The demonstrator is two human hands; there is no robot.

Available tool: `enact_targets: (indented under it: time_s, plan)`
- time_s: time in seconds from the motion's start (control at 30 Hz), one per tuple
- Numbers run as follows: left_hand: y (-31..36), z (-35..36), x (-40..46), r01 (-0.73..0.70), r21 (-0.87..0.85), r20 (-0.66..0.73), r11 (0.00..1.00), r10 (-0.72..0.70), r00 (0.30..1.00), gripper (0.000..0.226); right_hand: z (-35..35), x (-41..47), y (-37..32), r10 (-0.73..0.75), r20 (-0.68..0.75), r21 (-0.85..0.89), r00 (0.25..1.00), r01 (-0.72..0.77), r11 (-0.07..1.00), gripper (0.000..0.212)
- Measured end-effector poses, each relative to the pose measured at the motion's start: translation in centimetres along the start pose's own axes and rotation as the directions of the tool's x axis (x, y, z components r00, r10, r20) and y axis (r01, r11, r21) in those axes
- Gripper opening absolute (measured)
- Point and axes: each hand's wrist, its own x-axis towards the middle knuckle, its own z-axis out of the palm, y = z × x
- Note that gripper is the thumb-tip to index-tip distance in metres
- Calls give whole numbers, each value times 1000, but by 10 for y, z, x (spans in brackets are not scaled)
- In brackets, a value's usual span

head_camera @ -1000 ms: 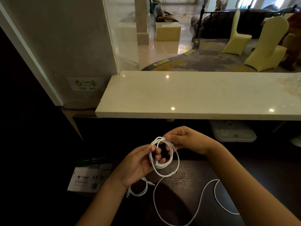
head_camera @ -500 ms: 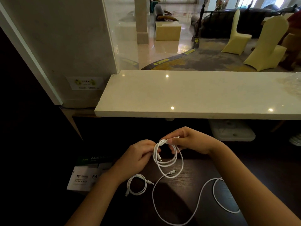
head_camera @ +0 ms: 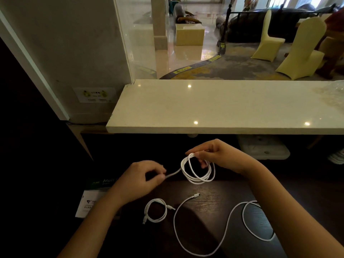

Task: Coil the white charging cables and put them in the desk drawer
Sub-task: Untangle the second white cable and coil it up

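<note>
We saw the right hand holding a coiled white cable up above the dark wooden desk, fingers curled and pinching the top of the loops so that the coil hung below them. The left hand was off to the left of the coil, its fingertips pressed together on the loose end of that same cable, which ran taut from the coil to the pinch. Two more white cables lay on the desk nearer the person. A small coiled cable sat toward the desk's left edge, under the left forearm, with both plugs sticking out. Just right of it a long uncoiled cable snaked loosely across the desk toward its right side, one plug lying near the middle of the desk, below the held coil. A paper ream box stood beyond the left edge of the desk, partly hidden by the left arm. Past the far edge of the desk a pale stone counter ran across. We could not see a drawer.
</note>
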Motion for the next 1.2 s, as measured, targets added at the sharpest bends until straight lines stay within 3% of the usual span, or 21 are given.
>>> enact_targets:
  time_s: [0.07, 0.13, 0.2, 0.3, 0.4, 0.47, 0.53, 0.63, 0.7, 0.73, 0.97, 1.1, 1.2]
  plan:
    - [8, 3, 7, 182, -318, 42, 931, -178, 983, 31, 7, 4, -5, -31, 13, -89, 999, 32, 996, 23]
    - [22, 10, 19, 326, -508, 173, 797, -276, 945, 39, 16, 7, -12, -72, 22, -148, 997, 74, 986, 24]
    - [34, 20, 26, 343, -514, 267, 786, -234, 935, 34, 23, 7, -17, -127, 27, -165, 992, 130, 978, 23]
    - [41, 27, 29, 296, -495, 206, 817, -221, 953, 18, 25, 6, -19, -146, -3, -170, 989, 144, 975, 23]
    - [41, 28, 28, 272, -422, 161, 865, -224, 961, 24, 20, 3, -14, -98, -17, -88, 995, 96, 992, 24]
    - [42, 26, 26, 298, -476, 209, 827, -223, 952, 26, 17, 1, -10, -54, -25, 11, 998, 54, 998, 23]
    - [42, 24, 23, 358, -627, 303, 692, -207, 930, 25, 17, 0, -7, -21, -32, 108, 999, 25, 994, 21]
    - [36, 25, 17, 424, -836, 394, 347, -158, 906, 15, 20, 2, -5, -12, -51, 242, 999, 24, 970, 16]
    - [32, 27, 16, 439, -888, 429, 138, -100, 898, 32, 22, 4, -5, -14, -77, 293, 997, 36, 955, 14]
    - [31, 29, 16, 443, -890, 435, 105, -88, 896, 38, 22, 5, -5, -13, -89, 306, 996, 40, 951, 13]
    - [32, 30, 18, 446, -889, 426, 102, -173, 888, 36, 30, 12, -4, -24, -170, 336, 985, 81, 939, 11]
    - [32, 30, 20, 478, -846, 435, 237, -215, 875, 33, 33, 13, -1, -70, -161, 47, 985, 78, 996, 11]
    - [30, 32, 18, 528, -831, 490, 178, -217, 844, 32, 34, 13, 0, -118, -129, -170, 985, 95, 981, 8]
